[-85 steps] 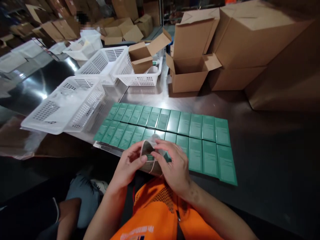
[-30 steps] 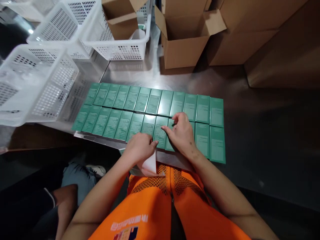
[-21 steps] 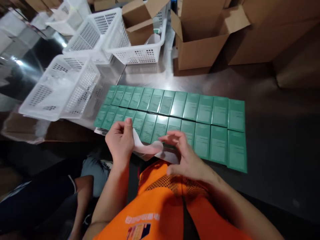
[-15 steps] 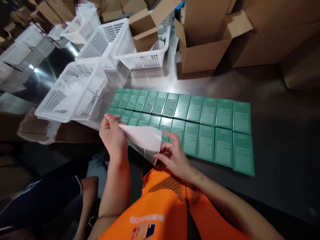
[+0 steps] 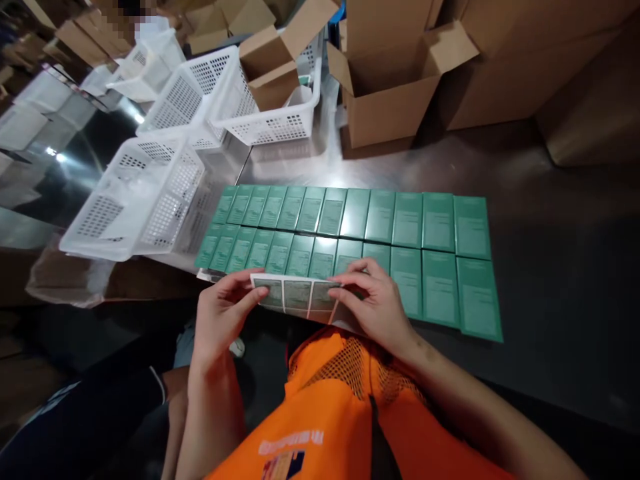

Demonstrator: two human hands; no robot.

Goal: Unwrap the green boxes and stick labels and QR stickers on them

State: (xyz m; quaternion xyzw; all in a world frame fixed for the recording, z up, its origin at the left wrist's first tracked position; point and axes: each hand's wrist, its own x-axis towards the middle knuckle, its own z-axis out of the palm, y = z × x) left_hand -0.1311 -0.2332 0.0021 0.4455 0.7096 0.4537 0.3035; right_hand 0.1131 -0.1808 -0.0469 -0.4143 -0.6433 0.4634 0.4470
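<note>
Between my hands is a sheet of labels [image 5: 297, 295], with several greyish-green printed rectangles divided by white strips. My left hand [image 5: 223, 317] pinches its left end between thumb and fingers. At the other end my right hand [image 5: 377, 303] grips it the same way, thumb on the printed face. The sheet is held over the table's near edge, just in front of two long rows of flat green boxes [image 5: 407, 220]. Part of the front row is hidden behind my right hand and the sheet.
The boxes lie on a shiny metal table [image 5: 295, 167]. White perforated baskets [image 5: 133, 193] stand at the left and back. An open cardboard box [image 5: 390, 110] sits behind the rows, with larger cartons [image 5: 510, 73] to its right. Another person's arm [image 5: 175, 413] is at lower left.
The sheet's pale side faced me before; now its printed side does. My right hand has closed on its right end, and both hands hold it level. The view has shifted slightly.
</note>
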